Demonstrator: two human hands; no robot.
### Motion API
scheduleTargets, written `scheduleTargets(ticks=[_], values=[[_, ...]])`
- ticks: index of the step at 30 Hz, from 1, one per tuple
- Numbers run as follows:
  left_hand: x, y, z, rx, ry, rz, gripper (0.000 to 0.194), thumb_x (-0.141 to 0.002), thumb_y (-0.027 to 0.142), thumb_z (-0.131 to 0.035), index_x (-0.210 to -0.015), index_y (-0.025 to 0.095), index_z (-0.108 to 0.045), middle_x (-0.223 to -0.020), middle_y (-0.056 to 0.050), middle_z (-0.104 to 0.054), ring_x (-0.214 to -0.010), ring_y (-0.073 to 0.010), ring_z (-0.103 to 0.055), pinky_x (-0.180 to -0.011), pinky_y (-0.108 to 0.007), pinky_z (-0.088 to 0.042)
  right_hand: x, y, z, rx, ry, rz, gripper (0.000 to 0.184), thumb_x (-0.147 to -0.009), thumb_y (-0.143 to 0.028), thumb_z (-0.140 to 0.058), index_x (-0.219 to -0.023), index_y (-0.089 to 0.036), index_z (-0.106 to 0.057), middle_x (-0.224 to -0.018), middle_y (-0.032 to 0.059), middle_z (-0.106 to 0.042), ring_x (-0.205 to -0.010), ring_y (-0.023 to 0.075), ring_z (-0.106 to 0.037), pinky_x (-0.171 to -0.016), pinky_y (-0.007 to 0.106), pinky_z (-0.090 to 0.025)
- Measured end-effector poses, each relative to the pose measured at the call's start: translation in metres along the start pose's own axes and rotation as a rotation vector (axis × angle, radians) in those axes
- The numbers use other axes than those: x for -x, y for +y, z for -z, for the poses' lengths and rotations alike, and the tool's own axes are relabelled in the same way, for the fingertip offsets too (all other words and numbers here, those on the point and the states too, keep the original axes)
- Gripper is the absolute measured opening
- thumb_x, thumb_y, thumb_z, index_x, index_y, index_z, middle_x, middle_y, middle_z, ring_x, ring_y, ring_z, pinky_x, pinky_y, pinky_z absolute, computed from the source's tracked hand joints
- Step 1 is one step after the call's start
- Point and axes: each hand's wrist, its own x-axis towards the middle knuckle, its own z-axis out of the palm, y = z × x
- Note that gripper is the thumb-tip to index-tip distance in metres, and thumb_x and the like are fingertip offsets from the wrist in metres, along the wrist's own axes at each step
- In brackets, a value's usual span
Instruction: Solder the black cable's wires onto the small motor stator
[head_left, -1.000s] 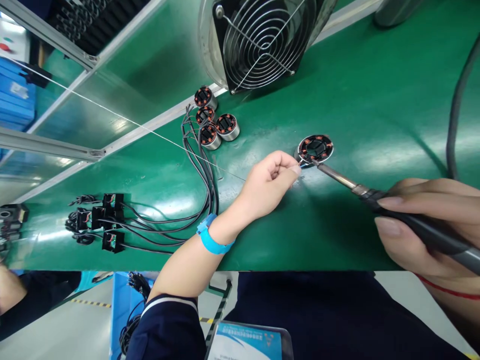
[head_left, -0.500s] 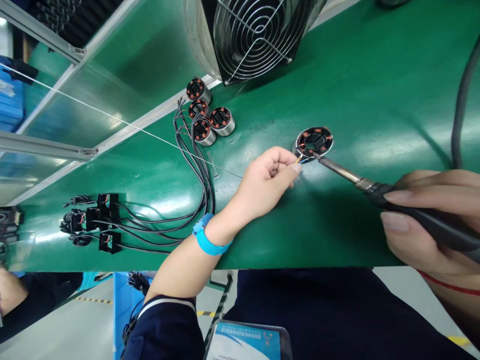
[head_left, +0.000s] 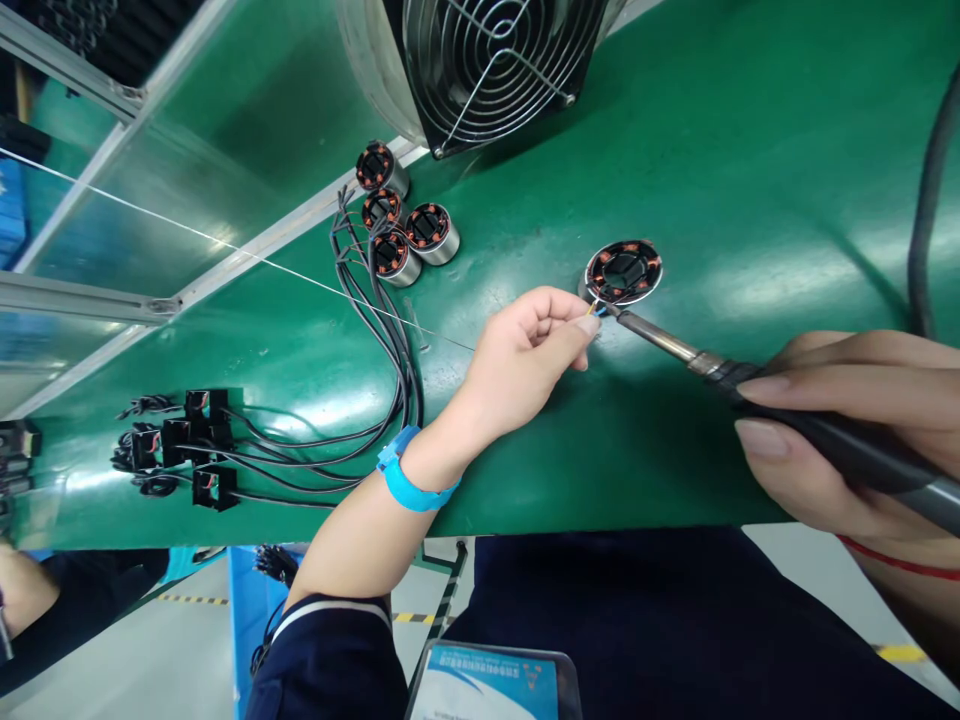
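A round stator ring (head_left: 624, 270) with copper windings lies on the green bench (head_left: 720, 180). My left hand (head_left: 525, 355), a blue strap on its wrist, pinches thin coloured wires and a strand of solder wire (head_left: 225, 245) against the ring's near edge. My right hand (head_left: 840, 430) grips the dark handle of a soldering iron (head_left: 660, 342). Its metal tip touches the ring where the wires meet it.
Several small wound stators (head_left: 409, 235) stand further back, with black cables (head_left: 390, 340) running to black connectors (head_left: 187, 445) at left. A wire-guarded fan (head_left: 495, 60) stands behind. A thick dark cord (head_left: 926, 200) hangs at right. Another person's hand (head_left: 22, 585) shows at lower left.
The whole scene has slid slightly left and up in view as my head moved. Both hands stay at the ring, iron tip still at its edge.
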Motion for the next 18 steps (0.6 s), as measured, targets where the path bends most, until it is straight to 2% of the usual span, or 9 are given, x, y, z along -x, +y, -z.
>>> scheduleTargets(ticks=[7, 12, 18], values=[[-0.0005, 0.0001, 0.0, 0.026, 0.0, -0.017, 0.021, -0.085, 0.027, -0.068, -0.073, 0.016, -0.054, -0.054, 0.006, -0.054, -0.046, -0.004, -0.044, -0.047, -0.018, -0.035, -0.0005, -0.0002, 0.0018, -0.013, 0.053, 0.015, 0.007, -0.092, -0.025, -0.059, -0.085, -0.026, -0.061, -0.076, 0.0021, -0.054, -0.062, 0.0123, -0.056, -0.046, 0.029, -0.041], [0.0001, 0.0009, -0.0009, 0.027, 0.001, -0.022, 0.022, -0.084, 0.029, -0.069, -0.073, 0.016, -0.055, -0.054, 0.006, -0.054, -0.046, -0.0039, -0.045, -0.047, -0.018, -0.035, -0.0003, -0.0002, 0.0024, -0.045, 0.04, 0.029, 0.005, -0.092, -0.02, -0.059, -0.088, -0.022, -0.061, -0.077, 0.0007, -0.054, -0.064, 0.0087, -0.054, -0.05, 0.026, -0.042], [0.0008, 0.0019, -0.002, 0.004, 0.017, -0.005, 0.021, -0.085, 0.028, -0.068, -0.072, 0.016, -0.055, -0.054, 0.006, -0.054, -0.047, -0.0041, -0.046, -0.048, -0.018, -0.035, -0.0002, 0.0002, 0.0, -0.05, 0.05, 0.014, 0.002, -0.09, -0.023, -0.061, -0.09, -0.024, -0.063, -0.076, 0.0007, -0.056, -0.065, 0.0099, -0.056, -0.049, 0.027, -0.042]])
